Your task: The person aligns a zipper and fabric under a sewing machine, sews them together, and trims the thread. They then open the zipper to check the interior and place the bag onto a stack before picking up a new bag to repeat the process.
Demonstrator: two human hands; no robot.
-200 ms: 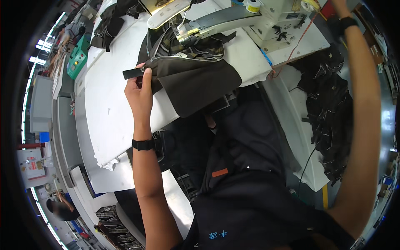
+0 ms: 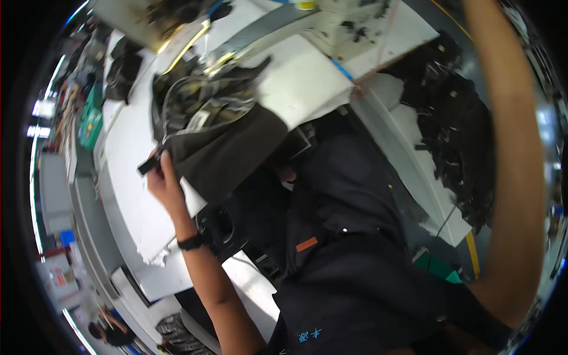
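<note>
My left hand [image 2: 165, 182] is closed on the corner of a dark brown fabric bag piece [image 2: 228, 151], thumb on top. A short black tab [image 2: 148, 164] sticks out past the fingers. The piece is open along a curved pale edging that looks like a zipper, showing a patterned lining [image 2: 228, 97] and a white label [image 2: 198, 120]. Its far part lies under the arm of a sewing machine [image 2: 260, 32]; its near flap hangs over the table edge. My right arm [image 2: 509, 136] stretches up along the right side, and its hand is beyond the upper edge.
The pale work table [image 2: 127, 201] spreads to the left. A heap of dark fabric pieces [image 2: 455, 130] lies at the right, beside a pale trough [image 2: 390, 142]. Behind the table at left is a green box [image 2: 91, 121]. A person [image 2: 112, 331] is far off at lower left.
The bag piece and my left hand have shifted left and nearer, as the whole view also moved. My right hand has gone out of sight past the top edge.
</note>
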